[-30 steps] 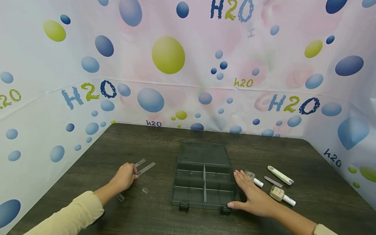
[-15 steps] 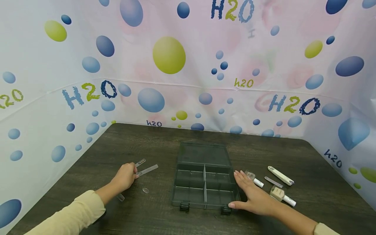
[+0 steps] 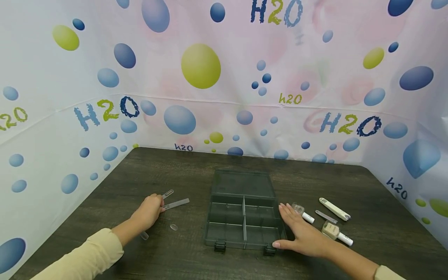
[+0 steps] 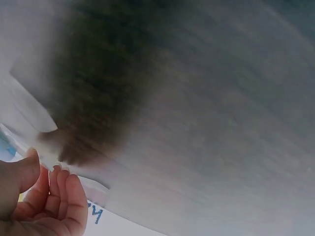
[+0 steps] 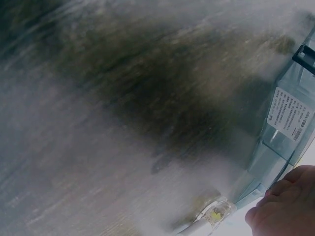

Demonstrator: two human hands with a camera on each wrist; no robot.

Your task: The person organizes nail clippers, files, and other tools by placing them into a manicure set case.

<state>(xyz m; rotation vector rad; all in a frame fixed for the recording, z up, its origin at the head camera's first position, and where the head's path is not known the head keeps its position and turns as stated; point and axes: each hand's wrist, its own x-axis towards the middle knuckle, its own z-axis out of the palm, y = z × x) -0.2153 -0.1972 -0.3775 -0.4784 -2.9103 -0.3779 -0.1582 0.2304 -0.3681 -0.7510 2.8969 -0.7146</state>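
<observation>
On the left of the table in the head view, my left hand [image 3: 148,212] pinches the near end of a clear plastic strip [image 3: 177,203]. Just behind it lies another narrow clear strip [image 3: 168,193]. A small clear oval piece [image 3: 174,227] is in front of the fingers, and a clear piece [image 3: 144,235] shows partly under the forearm. My right hand [image 3: 302,235] rests with fingers extended against the right side of a dark translucent divided box [image 3: 244,221], thumb by its front right latch [image 3: 269,249]. The box's lid [image 3: 243,183] is tipped back.
Right of the box lie two nail polish bottles, one glittery [image 3: 298,209] and one beige [image 3: 330,230], both white-capped. Beside them are a nail clipper [image 3: 334,209] and a small thin metallic strip [image 3: 326,216]. A printed curtain [image 3: 245,132] closes off the table's back and sides.
The far end of the clear strip at my left fingers has swung rightward and toward me. My right hand and the box stay in place.
</observation>
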